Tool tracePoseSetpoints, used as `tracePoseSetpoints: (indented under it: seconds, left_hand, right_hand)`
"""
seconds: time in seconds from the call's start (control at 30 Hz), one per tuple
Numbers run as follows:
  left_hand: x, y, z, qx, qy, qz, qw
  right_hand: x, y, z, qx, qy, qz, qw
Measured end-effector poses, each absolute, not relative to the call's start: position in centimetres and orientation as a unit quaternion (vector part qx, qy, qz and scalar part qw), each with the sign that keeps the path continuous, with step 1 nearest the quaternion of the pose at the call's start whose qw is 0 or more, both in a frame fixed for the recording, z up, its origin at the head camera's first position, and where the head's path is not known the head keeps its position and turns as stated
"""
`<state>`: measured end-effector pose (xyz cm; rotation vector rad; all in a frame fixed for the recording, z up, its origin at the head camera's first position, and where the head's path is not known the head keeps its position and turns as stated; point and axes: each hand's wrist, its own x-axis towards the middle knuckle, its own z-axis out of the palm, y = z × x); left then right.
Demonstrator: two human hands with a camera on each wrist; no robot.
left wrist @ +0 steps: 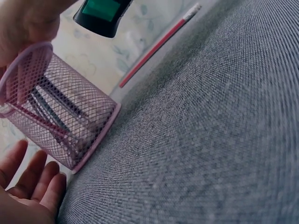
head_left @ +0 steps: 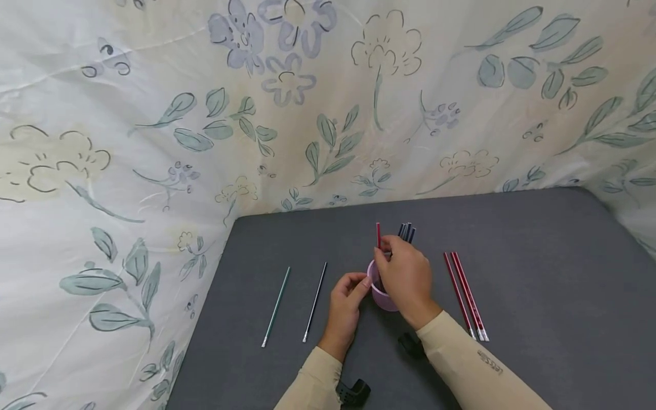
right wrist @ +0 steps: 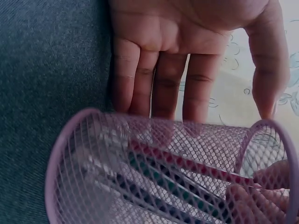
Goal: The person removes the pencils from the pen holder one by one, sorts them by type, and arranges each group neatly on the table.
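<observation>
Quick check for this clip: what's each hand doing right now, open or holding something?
Left hand: open, fingers beside the pink cup, thumb at its rim.
Right hand: closed, holding a red pencil at the cup.

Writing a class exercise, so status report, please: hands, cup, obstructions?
Left hand at the cup; right hand pinching red pencil inside it. Cup upright, dark pencils inside too. Right hand partly covers it; nothing else seen blocking.

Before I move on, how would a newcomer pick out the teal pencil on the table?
In the head view, find the gray table, then the pink mesh cup. Left of it lie the dark pencil and, farther out, the teal pencil. Its lighter blue-green sets it apart.
</observation>
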<state>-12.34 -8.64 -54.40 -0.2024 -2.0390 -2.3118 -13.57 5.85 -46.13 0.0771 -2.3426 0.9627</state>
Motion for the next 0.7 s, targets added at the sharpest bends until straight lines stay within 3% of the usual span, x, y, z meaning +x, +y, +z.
tracePoseSetpoints:
  seconds: [0.7]
  left_hand:
    - [-12.3, -8.3, -54.0, -0.055, -0.662, -0.747, 0.034]
  right_hand:
    - [-13.5, 8.7, -45.6, 0.063, -0.711, 0.669, 0.208]
